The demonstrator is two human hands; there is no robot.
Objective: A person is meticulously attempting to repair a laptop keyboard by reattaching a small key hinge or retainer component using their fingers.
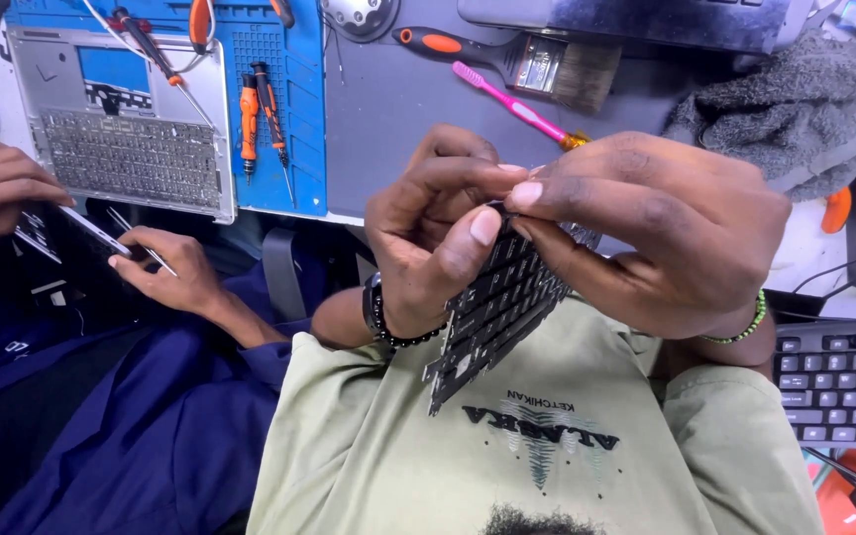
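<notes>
The left hand (428, 238) is gripping the top edge of a bare laptop keyboard (492, 307), thumb on the key face and fingers curled behind. The right hand (646, 233) is pinching the same upper edge from the other side, fingertips meeting the left thumb. The keyboard is hanging tilted and unsupported over the person's lap, clear of the counter (388, 109).

Risk, as judged: the thin panel is being held at one end only, so pressure from both pinches could flex or crack it, or pop keys loose into the lap; a slip would drop it.

On the counter beyond are lying a pink toothbrush (507, 99), a paintbrush (527, 59), orange screwdrivers (260, 104) on a blue mat (299, 149), and an opened laptop shell (121, 119). A grey cloth (785, 109) is lying at right, a black keyboard (839, 381) below it. At left, a co-worker's hands (165, 263) are working a thin tool on a dark device.
</notes>
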